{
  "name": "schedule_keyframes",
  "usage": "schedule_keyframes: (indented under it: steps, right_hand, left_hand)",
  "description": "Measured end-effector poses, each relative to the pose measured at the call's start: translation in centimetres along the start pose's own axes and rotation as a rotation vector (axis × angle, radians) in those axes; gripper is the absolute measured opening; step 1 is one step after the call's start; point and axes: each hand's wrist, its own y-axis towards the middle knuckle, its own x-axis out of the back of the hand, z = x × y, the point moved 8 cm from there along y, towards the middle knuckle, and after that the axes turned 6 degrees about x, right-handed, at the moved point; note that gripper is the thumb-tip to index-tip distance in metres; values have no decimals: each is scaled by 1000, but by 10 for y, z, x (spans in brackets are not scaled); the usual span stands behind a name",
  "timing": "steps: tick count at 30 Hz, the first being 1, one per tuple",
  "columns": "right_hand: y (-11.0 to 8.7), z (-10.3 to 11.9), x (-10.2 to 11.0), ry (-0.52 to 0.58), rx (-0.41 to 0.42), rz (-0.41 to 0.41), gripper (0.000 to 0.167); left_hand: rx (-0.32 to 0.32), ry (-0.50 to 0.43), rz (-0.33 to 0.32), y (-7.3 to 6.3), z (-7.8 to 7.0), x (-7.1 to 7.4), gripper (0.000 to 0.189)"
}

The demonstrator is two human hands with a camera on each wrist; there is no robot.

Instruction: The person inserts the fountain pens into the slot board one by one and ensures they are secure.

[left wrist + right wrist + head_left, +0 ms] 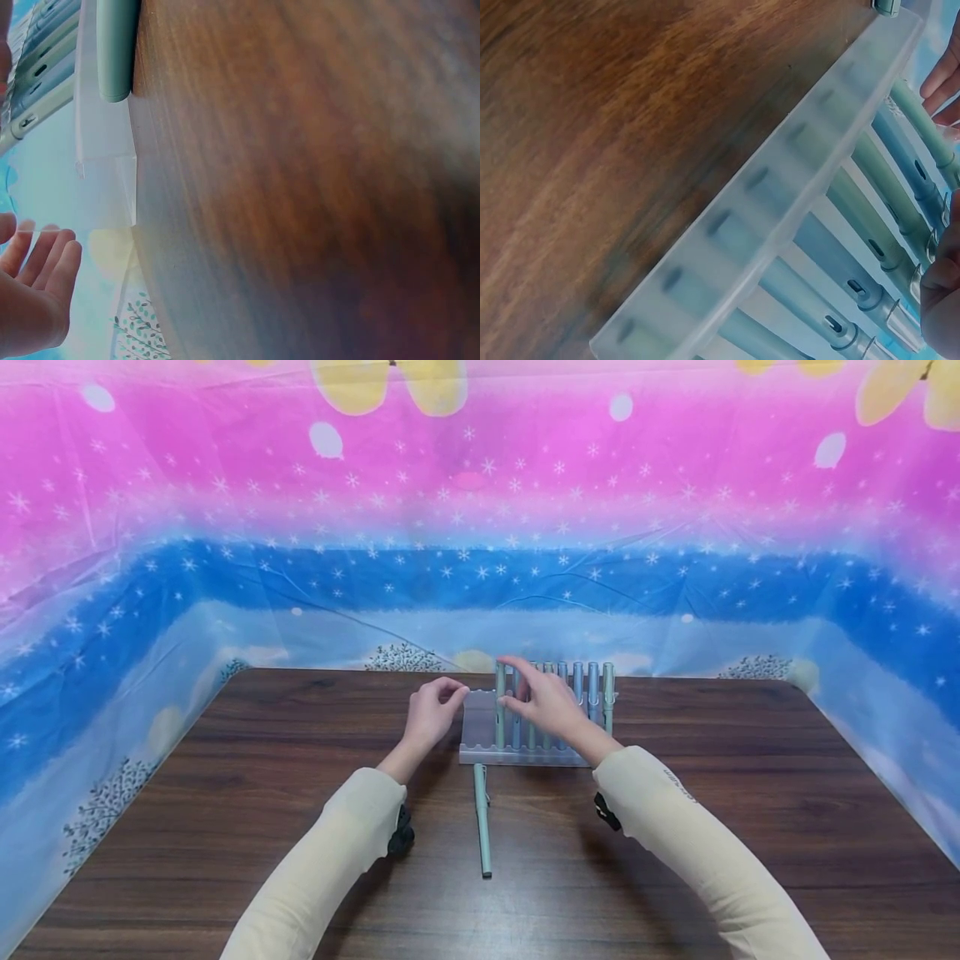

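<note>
A clear plastic pen rack (477, 720) stands on the table with several green and blue pens upright in its slots. At its upper left corner, my left hand (431, 712) pinches the edge between thumb and fingers. My right hand (553, 702) holds the leftmost green pen (500, 727) in the rack, index finger at its top and thumb lower down. That hand covers parts of the pens behind it. A loose green capped pen (482, 827) lies in front of the rack, clip end toward it. The right wrist view shows the rack's frosted front ledge (780, 172) and the pen barrels.
The dark wood-grain table (247, 827) extends around the rack on every side. Behind it hangs a pink and blue cloth backdrop (420, 572) with snowflakes. A dark wrist device (401, 831) sits under the left sleeve, and another (607, 811) under the right.
</note>
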Motion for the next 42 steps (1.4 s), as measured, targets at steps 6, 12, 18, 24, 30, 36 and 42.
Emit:
schedule_keyframes:
  steps: [6, 12, 18, 24, 30, 36, 42]
  right_hand:
    - [0, -5, -1, -7, -61, 16, 57]
    - [1, -7, -3, -62, -98, 31, 58]
    - [1, -5, -2, -80, -97, 38, 58]
    - [2, -6, -1, -70, -101, 34, 61]
    - [-1, -5, 7, -36, -83, -26, 59]
    - [-10, 2, 12, -38, -8, -86, 48]
    - [-25, 7, 2, 11, 23, -72, 37]
  left_hand:
    - [-2, -8, -1, 0, 0, 0, 16]
    - [9, -16, 2, 0, 0, 0, 16]
    - [5, -9, 3, 1, 0, -1, 17]
    - [8, -12, 5, 0, 0, 0, 18]
    - [4, -9, 4, 0, 1, 0, 18]
    - [8, -12, 8, 1, 2, -1, 18]
    - [5, 12, -10, 0, 1, 0, 20]
